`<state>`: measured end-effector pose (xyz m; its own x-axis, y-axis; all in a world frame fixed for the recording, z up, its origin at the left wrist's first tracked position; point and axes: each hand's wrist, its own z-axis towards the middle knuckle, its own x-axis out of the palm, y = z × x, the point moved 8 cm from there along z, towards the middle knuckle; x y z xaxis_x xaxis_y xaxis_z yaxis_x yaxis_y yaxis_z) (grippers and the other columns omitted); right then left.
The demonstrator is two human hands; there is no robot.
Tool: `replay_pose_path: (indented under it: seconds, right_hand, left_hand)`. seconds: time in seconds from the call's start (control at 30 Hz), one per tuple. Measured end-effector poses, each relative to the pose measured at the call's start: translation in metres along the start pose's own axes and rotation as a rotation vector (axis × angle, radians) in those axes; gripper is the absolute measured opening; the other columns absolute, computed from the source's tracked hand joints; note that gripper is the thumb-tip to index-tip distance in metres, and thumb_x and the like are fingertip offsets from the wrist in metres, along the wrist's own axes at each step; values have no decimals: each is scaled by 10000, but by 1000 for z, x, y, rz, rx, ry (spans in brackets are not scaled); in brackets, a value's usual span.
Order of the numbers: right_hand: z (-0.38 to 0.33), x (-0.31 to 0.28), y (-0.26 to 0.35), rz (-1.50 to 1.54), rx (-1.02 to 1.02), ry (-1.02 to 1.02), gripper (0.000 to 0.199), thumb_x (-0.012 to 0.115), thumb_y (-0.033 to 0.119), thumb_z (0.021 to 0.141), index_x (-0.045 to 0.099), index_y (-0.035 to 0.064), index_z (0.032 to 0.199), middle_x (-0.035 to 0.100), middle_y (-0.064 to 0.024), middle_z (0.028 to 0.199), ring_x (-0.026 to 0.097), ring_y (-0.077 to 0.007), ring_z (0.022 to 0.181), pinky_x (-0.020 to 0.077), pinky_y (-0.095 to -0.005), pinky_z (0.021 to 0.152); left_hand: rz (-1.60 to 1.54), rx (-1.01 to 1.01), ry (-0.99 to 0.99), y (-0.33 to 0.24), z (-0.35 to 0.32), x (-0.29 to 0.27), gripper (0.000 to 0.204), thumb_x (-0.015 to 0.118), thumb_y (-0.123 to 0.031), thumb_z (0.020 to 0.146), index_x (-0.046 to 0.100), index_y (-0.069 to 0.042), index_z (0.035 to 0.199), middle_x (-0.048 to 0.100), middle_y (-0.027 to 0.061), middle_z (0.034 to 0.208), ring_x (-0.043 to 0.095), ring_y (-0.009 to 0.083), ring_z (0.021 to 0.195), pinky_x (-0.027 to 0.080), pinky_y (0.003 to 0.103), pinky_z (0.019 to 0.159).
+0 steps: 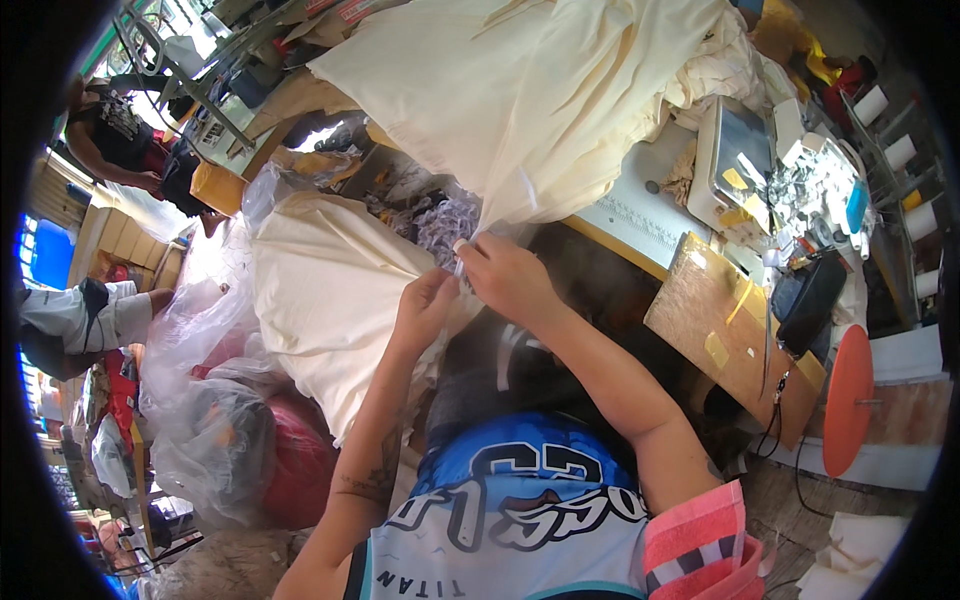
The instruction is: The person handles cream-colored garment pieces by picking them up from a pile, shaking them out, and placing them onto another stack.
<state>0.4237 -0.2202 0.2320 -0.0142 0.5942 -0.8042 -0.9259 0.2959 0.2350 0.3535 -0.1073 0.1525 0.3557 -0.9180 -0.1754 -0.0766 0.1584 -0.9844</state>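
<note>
A person in a blue-and-white jersey [510,510] sits at a crowded sewing station, both forearms raised from the lap. The left hand [425,305] and the right hand [510,278] meet almost knuckle to knuckle, fingers drawn together and pinching the gathered edge of a cream cloth [520,90] (the pinch appears to keep two layers aligned where the fabric narrows to a point). From that grip the cloth fans upward over the white sewing table [640,215], while a second cream bundle [325,300] hangs just to the left, resting against clear plastic bags [205,400] heaped on the floor. To the right, a board [720,320] patched with yellow tape juts from the table edge beside an orange disc [848,400]. Beyond stand a sewing machine [740,165] and white thread cones [898,150]; another person [115,135] works at far left.
</note>
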Motion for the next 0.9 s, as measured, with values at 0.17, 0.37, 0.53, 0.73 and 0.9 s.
replay_pose_path:
  seconds: [0.17, 0.37, 0.53, 0.73, 0.9]
  right_hand:
    - [-8, 11, -7, 50, 65, 7, 166, 621, 115, 819, 560, 71, 968, 584, -74, 787, 640, -250, 676, 538, -364, 594]
    - [-49, -21, -17, 225, 210, -146, 299, 672, 191, 875, 611, 38, 1124, 615, -111, 820, 632, -316, 690, 515, -408, 596]
    - [-128, 8, -38, 336, 409, -66, 327, 680, 213, 886, 632, 7, 1135, 625, -152, 841, 635, -342, 756, 514, -437, 665]
    - [-128, -28, -26, 404, 525, -81, 324, 658, 205, 916, 623, -18, 1149, 671, -203, 1009, 663, -365, 874, 527, -420, 761]
    - [-111, -93, -26, 426, 451, -397, 360, 633, 147, 938, 574, -28, 1247, 675, -190, 975, 674, -338, 842, 527, -385, 754]
  left_hand:
    - [-1, 2, -23, -11, -2, -5, 216, 523, -160, 1004, 585, 3, 876, 535, -27, 757, 471, 60, 741, 391, 231, 678]
    - [290, 144, -62, -9, 2, -19, 184, 616, -118, 915, 614, -15, 1068, 594, 58, 909, 559, 158, 848, 451, 291, 795]
    - [685, 728, -267, -124, 10, 30, 407, 691, -103, 811, 604, -74, 1208, 584, 159, 1153, 527, 359, 1103, 438, 435, 975]
    - [758, 938, -311, -171, 65, 49, 236, 651, -31, 809, 661, -82, 1039, 595, 162, 1111, 547, 342, 1084, 451, 399, 938]
    - [507, 500, -698, -173, 21, -83, 277, 469, -237, 1004, 567, 6, 1096, 613, 147, 984, 593, 252, 942, 479, 366, 833]
